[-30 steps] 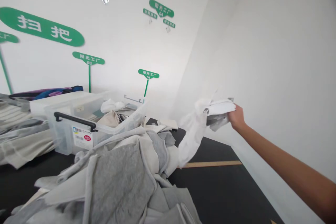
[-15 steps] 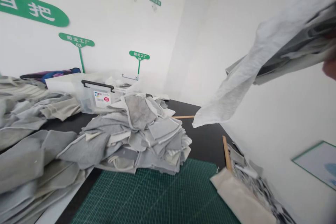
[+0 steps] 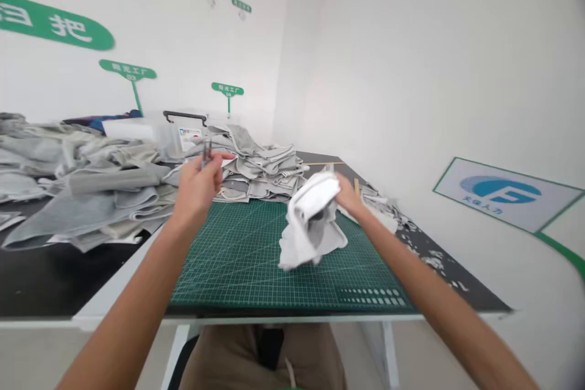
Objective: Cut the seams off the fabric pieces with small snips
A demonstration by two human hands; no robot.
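My left hand is raised over the near side of the table, index finger stretched to the right. It is closed on a small two-pronged metal tool pointing upward, like snips or tweezers; blur hides the exact kind. To the right, my right hand grips a bunched white and grey cloth piece, which hangs over the green cutting mat. Beyond the mat, a thick pile of grey cloth pieces is stacked, partly behind my left hand.
More grey cloth pieces are heaped on the left. A clear plastic box with a black handle stands behind. Wooden strips and scraps lie along the right, with white bits on the dark tabletop near the wall.
The cloth, held high at the right before, is now low over the mat in my right hand. My left hand with the metal tool has come into view. The camera view has shifted.
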